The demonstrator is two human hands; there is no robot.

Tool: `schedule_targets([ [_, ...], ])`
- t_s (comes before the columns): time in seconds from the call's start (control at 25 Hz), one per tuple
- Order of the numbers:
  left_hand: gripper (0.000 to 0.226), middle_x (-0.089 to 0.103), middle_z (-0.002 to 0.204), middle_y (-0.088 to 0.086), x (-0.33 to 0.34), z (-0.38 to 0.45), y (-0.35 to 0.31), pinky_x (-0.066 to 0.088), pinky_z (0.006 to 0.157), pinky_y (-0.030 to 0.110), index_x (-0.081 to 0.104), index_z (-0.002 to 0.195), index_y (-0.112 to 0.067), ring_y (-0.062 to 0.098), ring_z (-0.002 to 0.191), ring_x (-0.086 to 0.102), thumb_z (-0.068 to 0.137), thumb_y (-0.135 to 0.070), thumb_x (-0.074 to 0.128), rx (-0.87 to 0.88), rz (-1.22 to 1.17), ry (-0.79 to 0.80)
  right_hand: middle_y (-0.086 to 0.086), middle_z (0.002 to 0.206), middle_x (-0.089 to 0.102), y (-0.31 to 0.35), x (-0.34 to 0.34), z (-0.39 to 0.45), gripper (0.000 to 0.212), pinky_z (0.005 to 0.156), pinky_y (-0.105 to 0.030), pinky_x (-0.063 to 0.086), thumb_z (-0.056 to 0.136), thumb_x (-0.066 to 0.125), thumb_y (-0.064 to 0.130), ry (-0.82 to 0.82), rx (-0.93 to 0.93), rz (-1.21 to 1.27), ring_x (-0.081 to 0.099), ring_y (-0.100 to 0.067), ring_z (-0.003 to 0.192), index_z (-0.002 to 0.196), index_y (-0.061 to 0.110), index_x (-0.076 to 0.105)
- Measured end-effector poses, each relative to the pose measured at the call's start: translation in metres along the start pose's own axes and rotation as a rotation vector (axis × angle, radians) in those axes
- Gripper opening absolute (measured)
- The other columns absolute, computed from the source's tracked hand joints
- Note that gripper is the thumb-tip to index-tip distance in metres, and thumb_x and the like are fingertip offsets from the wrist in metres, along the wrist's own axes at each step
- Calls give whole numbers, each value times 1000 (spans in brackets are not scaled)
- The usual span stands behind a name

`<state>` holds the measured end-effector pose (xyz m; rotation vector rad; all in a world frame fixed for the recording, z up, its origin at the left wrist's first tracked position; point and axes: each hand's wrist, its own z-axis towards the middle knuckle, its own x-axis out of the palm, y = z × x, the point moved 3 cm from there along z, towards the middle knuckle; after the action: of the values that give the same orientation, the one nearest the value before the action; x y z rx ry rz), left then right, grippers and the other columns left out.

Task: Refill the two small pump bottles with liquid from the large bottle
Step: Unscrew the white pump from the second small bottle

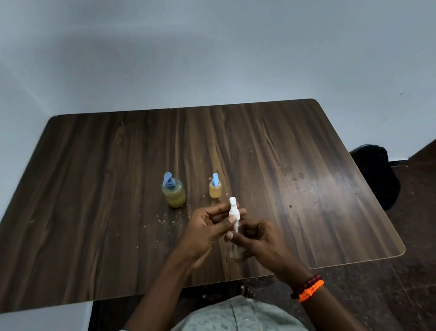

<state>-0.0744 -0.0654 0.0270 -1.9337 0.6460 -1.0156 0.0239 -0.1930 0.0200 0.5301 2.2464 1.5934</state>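
Clear pump bottle [234, 250] gripped by right hand [259, 240], left hand [207, 230] pinching white pump [233, 211]; beyond, large bottle [174, 193], small amber bottle [215, 187] upright on table [302, 158].

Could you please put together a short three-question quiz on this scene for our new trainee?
1. True or false: the large bottle and the small bottle with the blue pump both stand upright on the table.
2. Which hand pinches the white pump top of the clear bottle? A) left hand B) right hand C) neither
3. Fill in: the liquid in both standing bottles looks ____ in colour.

Key: 1 true; 2 A, while the right hand holds the clear body below; 3 yellowish.
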Motion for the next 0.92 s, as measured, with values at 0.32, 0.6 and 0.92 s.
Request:
schedule_targets([
  [0.32,52,80,107,8,6,2,-1,64,67,30,71,121,-16,20,97,79,75,-16,93,47,284,-285,-8,89,76,1,6,5,23,66,-52,66,96,76,26,-13,-88,-182,77,-23,78,113,11,76],
  [0.6,34,83,106,11,0,3,2,64,94,37,75,119,-5,27,107,79,86,-8,83,32,181,-214,6,71,69,-3,3,8,8,66,-56,66,96,77,21,-3,-58,-123,70,-12,66,98,14,76],
  [0.92,32,82,95,8,-14,16,0,64,84,33,75,109,-2,16,89,77,82,-13,88,153,-85,-605,-9,77,76,-15,3,10,24,57,-19,50,90,81,38,-53,-91,-396,66,-1,60,90,15,77],
])
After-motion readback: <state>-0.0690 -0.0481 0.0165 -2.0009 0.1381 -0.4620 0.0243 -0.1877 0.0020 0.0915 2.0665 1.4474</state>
